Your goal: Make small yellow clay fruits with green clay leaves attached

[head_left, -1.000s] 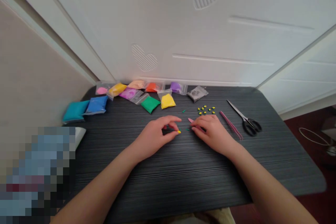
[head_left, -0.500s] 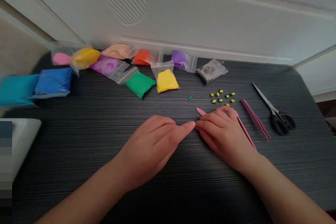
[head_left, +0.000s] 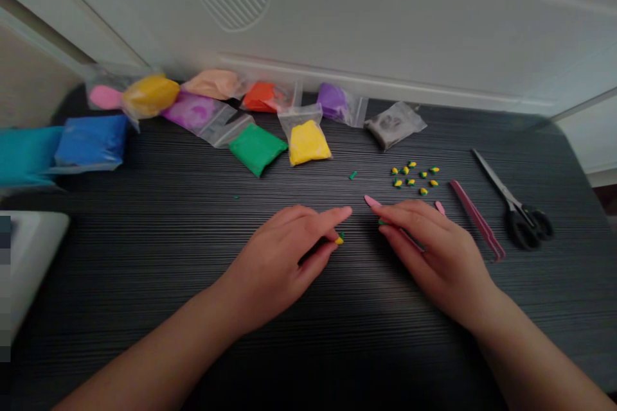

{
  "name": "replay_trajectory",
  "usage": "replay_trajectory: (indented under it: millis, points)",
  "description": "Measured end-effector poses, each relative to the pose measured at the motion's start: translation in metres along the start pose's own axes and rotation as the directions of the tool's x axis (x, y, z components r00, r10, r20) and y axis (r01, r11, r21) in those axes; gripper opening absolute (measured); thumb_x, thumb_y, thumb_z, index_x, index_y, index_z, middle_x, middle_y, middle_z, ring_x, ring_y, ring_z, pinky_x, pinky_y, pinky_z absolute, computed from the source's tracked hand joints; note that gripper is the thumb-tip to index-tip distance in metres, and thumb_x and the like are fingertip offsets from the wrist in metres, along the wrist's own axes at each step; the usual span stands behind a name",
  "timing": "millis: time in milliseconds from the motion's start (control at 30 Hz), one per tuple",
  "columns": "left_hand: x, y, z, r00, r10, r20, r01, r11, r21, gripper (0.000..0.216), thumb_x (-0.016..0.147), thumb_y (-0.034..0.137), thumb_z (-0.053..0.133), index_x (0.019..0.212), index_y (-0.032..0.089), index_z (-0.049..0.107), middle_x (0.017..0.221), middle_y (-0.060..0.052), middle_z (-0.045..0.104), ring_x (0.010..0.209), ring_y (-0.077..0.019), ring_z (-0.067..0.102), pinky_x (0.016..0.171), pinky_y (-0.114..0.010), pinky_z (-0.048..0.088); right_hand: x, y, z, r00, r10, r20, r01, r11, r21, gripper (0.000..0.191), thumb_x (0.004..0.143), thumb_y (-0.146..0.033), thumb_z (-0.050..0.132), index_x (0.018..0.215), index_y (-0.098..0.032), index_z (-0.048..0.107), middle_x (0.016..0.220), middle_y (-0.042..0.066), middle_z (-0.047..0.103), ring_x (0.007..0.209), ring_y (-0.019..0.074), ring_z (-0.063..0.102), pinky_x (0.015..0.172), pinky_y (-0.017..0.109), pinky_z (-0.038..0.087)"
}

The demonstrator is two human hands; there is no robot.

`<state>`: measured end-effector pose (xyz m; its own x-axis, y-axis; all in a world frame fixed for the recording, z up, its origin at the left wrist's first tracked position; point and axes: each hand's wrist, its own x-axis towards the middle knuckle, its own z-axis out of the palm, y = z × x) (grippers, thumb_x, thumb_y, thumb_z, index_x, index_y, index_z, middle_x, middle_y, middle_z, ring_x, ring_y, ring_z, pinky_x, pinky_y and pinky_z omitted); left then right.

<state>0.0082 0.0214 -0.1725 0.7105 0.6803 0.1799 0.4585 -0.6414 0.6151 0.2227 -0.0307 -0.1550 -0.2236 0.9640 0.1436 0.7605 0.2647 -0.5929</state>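
Between the fingertips of my left hand [head_left: 289, 257] is a tiny yellow-and-green clay piece [head_left: 340, 239]. My right hand [head_left: 434, 250], to its right, pinches a small bit of green clay [head_left: 382, 223] between thumb and forefinger. Under and behind the right hand lies a pink modelling tool [head_left: 371, 201], mostly covered, its pointed end showing. Several finished-looking yellow-and-green clay pieces [head_left: 411, 182] sit in a cluster beyond the right hand. A thin green clay strip [head_left: 353, 175] lies left of that cluster.
Pink tweezers [head_left: 477, 221] and black-handled scissors [head_left: 515, 205] lie to the right. Bags of coloured clay line the back, including a green bag [head_left: 258, 149], a yellow bag [head_left: 308, 141], a grey bag [head_left: 395, 125] and a blue bag [head_left: 91, 142]. A white object [head_left: 36, 257] stands at the left edge.
My hands have moved apart, the right one going right. The yellow-and-green piece now shows at my left fingertips and green clay at my right ones. The view has shifted slightly.
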Motion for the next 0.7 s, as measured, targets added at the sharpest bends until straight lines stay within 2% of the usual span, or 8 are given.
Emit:
replay_trajectory:
  millis: [133, 367, 533, 700]
  points:
    - [0.001, -0.0001, -0.0003, 1.0, -0.012, -0.024, 0.012, 1.0, -0.013, 0.048, 0.08, 0.013, 0.052, 0.123, 0.025, 0.037, 0.09, 0.003, 0.063, 0.088, -0.0111, 0.056, 0.084, -0.026, 0.042, -0.0003, 0.002, -0.001, 0.999, -0.033, 0.021, 0.032, 0.998, 0.057, 0.022, 0.084, -0.014, 0.049, 0.103, -0.021, 0.057, 0.101, 0.003, 0.061, 0.099, 0.0126, 0.055, 0.086, 0.026, 0.043]
    - [0.0018, -0.0012, 0.0001, 1.0, -0.018, 0.0, 0.018, 1.0, 0.001, 0.046, 0.08, 0.014, 0.052, 0.123, 0.026, 0.038, 0.09, 0.003, 0.063, 0.088, -0.0126, 0.056, 0.082, -0.028, 0.043, -0.0007, 0.0031, -0.0033, 1.0, 0.025, -0.015, -0.024, 0.996, 0.083, 0.005, 0.08, -0.024, 0.057, 0.085, -0.024, 0.056, 0.082, -0.001, 0.064, 0.081, 0.0137, 0.06, 0.074, 0.028, 0.047]
    - [0.0032, -0.0033, -0.0008, 0.999, -0.046, -0.013, 0.046, 0.999, -0.013, 0.045, 0.08, 0.016, 0.052, 0.123, 0.025, 0.038, 0.09, 0.004, 0.064, 0.088, -0.0121, 0.056, 0.083, -0.027, 0.042, -0.0022, 0.0035, -0.0047, 0.997, 0.042, -0.062, -0.042, 0.999, 0.017, 0.01, 0.079, -0.031, 0.058, 0.077, -0.022, 0.055, 0.076, 0.0, 0.063, 0.07, 0.0126, 0.059, 0.065, 0.027, 0.047]
    - [0.0045, -0.0044, -0.0028, 0.997, -0.079, -0.025, 0.079, 0.997, -0.017, 0.045, 0.079, 0.016, 0.053, 0.121, 0.024, 0.04, 0.089, 0.004, 0.064, 0.088, -0.0117, 0.056, 0.083, -0.026, 0.042, -0.0033, 0.0042, -0.0032, 0.993, 0.04, -0.115, -0.034, 0.998, 0.047, 0.005, 0.079, -0.026, 0.058, 0.083, -0.023, 0.058, 0.081, -0.001, 0.066, 0.077, 0.0129, 0.062, 0.074, 0.027, 0.048]
